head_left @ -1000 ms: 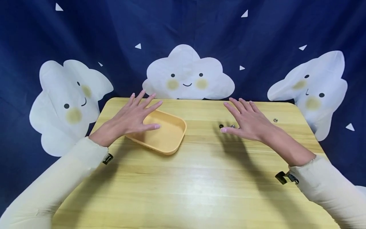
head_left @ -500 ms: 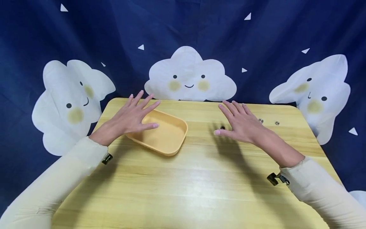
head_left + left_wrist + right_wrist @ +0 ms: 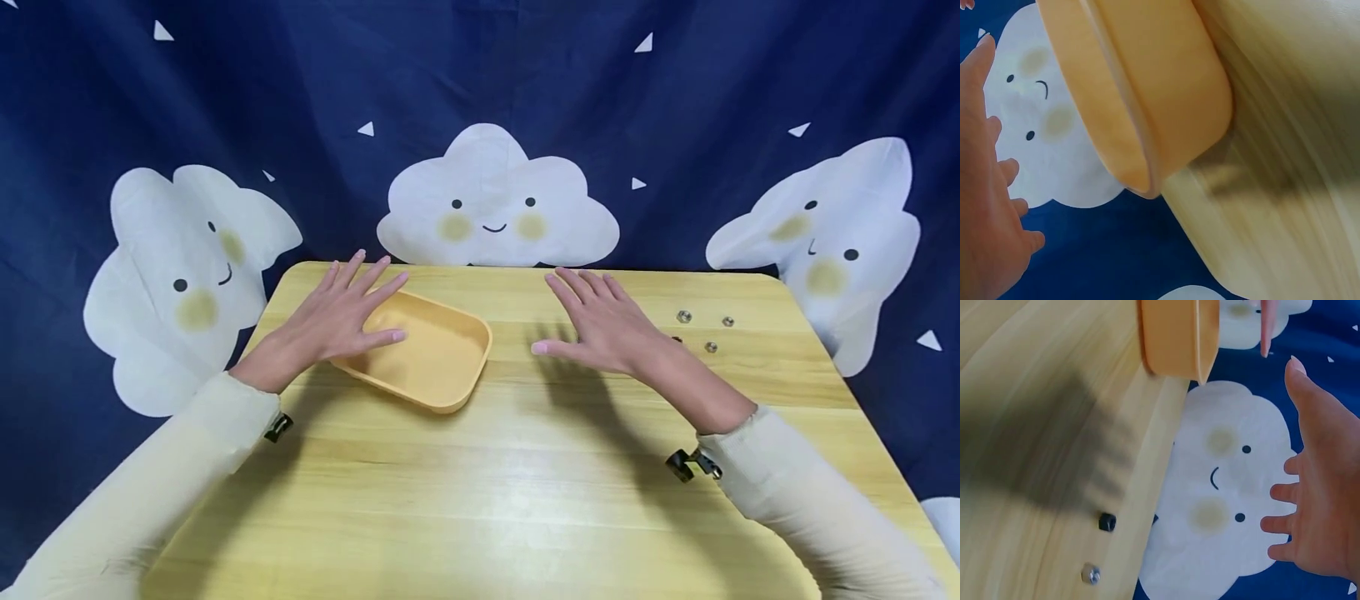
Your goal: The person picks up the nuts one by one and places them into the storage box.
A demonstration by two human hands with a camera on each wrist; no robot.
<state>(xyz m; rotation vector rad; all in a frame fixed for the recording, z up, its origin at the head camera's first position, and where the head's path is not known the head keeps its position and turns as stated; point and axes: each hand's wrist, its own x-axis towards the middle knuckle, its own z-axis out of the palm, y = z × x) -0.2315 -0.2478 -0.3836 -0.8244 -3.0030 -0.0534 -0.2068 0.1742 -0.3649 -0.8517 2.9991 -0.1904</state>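
My left hand [image 3: 330, 315] hovers over the left end of a shallow yellow-orange plastic tray [image 3: 450, 397], fingers spread and holding nothing. In the left wrist view the tray's side wall [image 3: 1179, 81] fills the upper middle. Held above the table to the right of the tray, my right hand [image 3: 603, 329] also has its fingers spread. Small metal hex nuts lie beyond its wrist, among them a silver nut [image 3: 684, 317], another silver nut [image 3: 728, 321] and a third [image 3: 711, 347]. The right wrist view shows a black nut [image 3: 1107, 521] near a silver one [image 3: 1090, 574].
The light wooden table [image 3: 480, 508] has rounded far corners. Behind it hangs a dark blue curtain [image 3: 315, 83] printed with white clouds. A small dark clip [image 3: 279, 427] sits at the left cuff and a similar clip [image 3: 692, 465] at the right.
My right hand has moved left toward the tray, uncovering nuts on the right and covering the black one in the head view. My left hand has shifted slightly left.
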